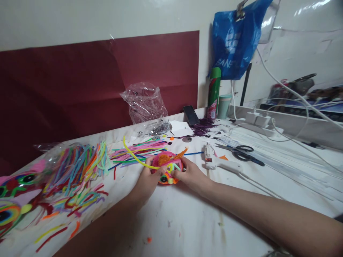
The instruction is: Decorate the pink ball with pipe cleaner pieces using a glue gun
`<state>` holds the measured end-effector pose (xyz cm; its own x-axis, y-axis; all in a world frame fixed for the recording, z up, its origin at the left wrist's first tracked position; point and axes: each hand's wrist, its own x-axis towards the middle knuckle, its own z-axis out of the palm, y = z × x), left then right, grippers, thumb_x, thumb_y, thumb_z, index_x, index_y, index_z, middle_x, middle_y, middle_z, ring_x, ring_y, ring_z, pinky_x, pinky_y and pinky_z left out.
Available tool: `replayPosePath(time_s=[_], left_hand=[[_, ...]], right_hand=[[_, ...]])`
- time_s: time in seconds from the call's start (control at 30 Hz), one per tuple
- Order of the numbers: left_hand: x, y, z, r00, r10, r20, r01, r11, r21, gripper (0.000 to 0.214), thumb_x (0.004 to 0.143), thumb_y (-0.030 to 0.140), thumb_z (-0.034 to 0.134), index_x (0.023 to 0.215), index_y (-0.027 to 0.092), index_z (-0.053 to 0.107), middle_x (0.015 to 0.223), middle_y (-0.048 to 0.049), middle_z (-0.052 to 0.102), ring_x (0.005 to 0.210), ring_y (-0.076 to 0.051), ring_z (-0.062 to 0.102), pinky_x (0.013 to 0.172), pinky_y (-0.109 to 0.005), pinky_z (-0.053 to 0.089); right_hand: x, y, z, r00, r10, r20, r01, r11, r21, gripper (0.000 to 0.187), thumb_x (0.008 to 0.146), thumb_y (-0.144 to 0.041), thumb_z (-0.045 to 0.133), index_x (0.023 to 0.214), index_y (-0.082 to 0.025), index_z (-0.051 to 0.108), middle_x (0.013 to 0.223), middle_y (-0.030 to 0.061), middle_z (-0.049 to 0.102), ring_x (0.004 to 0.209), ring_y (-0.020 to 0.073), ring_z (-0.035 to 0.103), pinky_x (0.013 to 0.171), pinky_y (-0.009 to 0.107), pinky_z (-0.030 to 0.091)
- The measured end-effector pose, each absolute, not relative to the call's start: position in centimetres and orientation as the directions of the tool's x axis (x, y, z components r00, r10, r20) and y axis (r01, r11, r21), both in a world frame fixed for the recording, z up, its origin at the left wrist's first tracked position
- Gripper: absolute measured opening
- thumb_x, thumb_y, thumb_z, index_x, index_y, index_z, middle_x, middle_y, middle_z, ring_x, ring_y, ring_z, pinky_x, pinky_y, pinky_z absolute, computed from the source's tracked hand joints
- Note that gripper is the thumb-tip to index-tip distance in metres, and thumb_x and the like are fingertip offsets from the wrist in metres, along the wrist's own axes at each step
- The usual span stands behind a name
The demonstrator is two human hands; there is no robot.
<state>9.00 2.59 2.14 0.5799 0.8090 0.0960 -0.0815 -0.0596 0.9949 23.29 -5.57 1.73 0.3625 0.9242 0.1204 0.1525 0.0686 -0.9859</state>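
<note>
Between my two hands is a small round pipe-cleaner craft (pixel 169 161), pink and orange with a dark eye and a curled orange piece on top. My left hand (pixel 147 181) grips its left side, thumb on the front. A long yellow pipe cleaner (pixel 135 156) rises from that side and bends up to the left; whether it is fixed to the craft I cannot tell. My right hand (pixel 193 175) closes on the right side, thumb pressed to the front. Behind the craft lies a spread of coloured pipe cleaners (pixel 142 149).
To the right lie a white hot glue gun (pixel 214 159), scissors (pixel 241 152) and clear glue sticks (pixel 289 160). Bundled pipe cleaners (pixel 75 167) and similar finished-looking crafts (pixel 18 200) are at left. A phone (pixel 191 115), spray can (pixel 214 91) and cup (pixel 224 106) stand behind, near a power strip (pixel 264 125).
</note>
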Motion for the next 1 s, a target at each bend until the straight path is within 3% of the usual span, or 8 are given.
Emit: replayPosePath(time_s=[0.13, 0.33, 0.57, 0.7, 0.77, 0.9, 1.0], left_hand=[[9.0, 2.4, 2.3, 0.589, 0.804, 0.088, -0.087, -0.045, 0.995, 0.062, 0.074, 0.036, 0.071, 0.128, 0.024, 0.043, 0.109, -0.0076, 0.067, 0.093, -0.022, 0.065, 0.082, -0.034, 0.05], [9.0, 2.1, 2.4, 0.556, 0.824, 0.107, -0.075, -0.079, 0.994, 0.062, 0.072, 0.035, 0.072, 0.126, 0.023, 0.044, 0.109, -0.0073, 0.067, 0.093, -0.021, 0.065, 0.083, -0.033, 0.05], [8.9, 2.1, 2.4, 0.569, 0.818, 0.078, -0.073, -0.044, 0.996, 0.061, 0.072, 0.035, 0.072, 0.125, 0.023, 0.044, 0.107, -0.0069, 0.068, 0.088, -0.02, 0.067, 0.078, -0.032, 0.051], [8.6, 2.9, 2.9, 0.573, 0.82, 0.0, -0.113, 0.079, 0.99, 0.059, 0.071, 0.035, 0.074, 0.122, 0.022, 0.048, 0.1, -0.0063, 0.07, 0.086, -0.021, 0.068, 0.08, -0.036, 0.052], [8.3, 3.5, 3.2, 0.591, 0.806, -0.038, -0.155, 0.159, 0.975, 0.056, 0.072, 0.033, 0.073, 0.122, 0.021, 0.049, 0.1, -0.0068, 0.071, 0.088, -0.023, 0.068, 0.081, -0.039, 0.053], [7.7, 4.6, 3.1, 0.676, 0.736, -0.034, -0.251, 0.273, 0.929, 0.049, 0.073, 0.032, 0.071, 0.117, 0.018, 0.055, 0.104, -0.0098, 0.071, 0.096, -0.026, 0.067, 0.086, -0.043, 0.052], [7.4, 5.0, 2.6, 0.69, 0.723, -0.011, -0.296, 0.296, 0.908, 0.045, 0.073, 0.031, 0.072, 0.113, 0.017, 0.059, 0.107, -0.0101, 0.071, 0.102, -0.026, 0.065, 0.091, -0.042, 0.049]], right_hand=[[23.1, -5.8, 2.2, 0.388, 0.913, 0.123, 0.205, 0.045, -0.978, 0.03, 0.064, -0.021, 0.059, 0.093, -0.014, 0.056, 0.082, 0.0027, 0.067, 0.075, 0.0193, 0.06, 0.064, 0.028, 0.046], [23.6, -5.8, 2.0, 0.308, 0.942, 0.136, 0.154, 0.091, -0.984, 0.036, 0.066, -0.029, 0.065, 0.099, -0.015, 0.056, 0.092, 0.0045, 0.068, 0.083, 0.0206, 0.061, 0.072, 0.03, 0.048], [23.4, -5.6, 1.2, 0.341, 0.927, 0.158, 0.185, 0.098, -0.978, 0.036, 0.066, -0.026, 0.069, 0.098, -0.015, 0.056, 0.089, 0.0055, 0.068, 0.082, 0.0217, 0.062, 0.07, 0.031, 0.05], [23.7, -5.6, 1.5, 0.16, 0.963, 0.217, -0.073, 0.231, -0.97, 0.047, 0.073, -0.039, 0.068, 0.112, -0.015, 0.055, 0.11, 0.0092, 0.067, 0.1, 0.0231, 0.062, 0.087, 0.035, 0.049], [23.9, -5.6, 1.7, 0.156, 0.968, 0.196, -0.178, 0.223, -0.959, 0.051, 0.075, -0.043, 0.066, 0.117, -0.016, 0.055, 0.119, 0.0103, 0.064, 0.109, 0.0237, 0.059, 0.093, 0.037, 0.046], [24.3, -5.5, 1.6, 0.26, 0.961, 0.096, -0.158, 0.14, -0.977, 0.06, 0.07, -0.047, 0.07, 0.121, -0.018, 0.056, 0.132, 0.0112, 0.056, 0.115, 0.0255, 0.055, 0.095, 0.037, 0.046], [24.6, -5.5, 1.1, 0.234, 0.964, 0.126, -0.108, 0.154, -0.982, 0.06, 0.073, -0.048, 0.068, 0.124, -0.02, 0.056, 0.135, 0.0102, 0.054, 0.115, 0.025, 0.055, 0.09, 0.035, 0.049]])
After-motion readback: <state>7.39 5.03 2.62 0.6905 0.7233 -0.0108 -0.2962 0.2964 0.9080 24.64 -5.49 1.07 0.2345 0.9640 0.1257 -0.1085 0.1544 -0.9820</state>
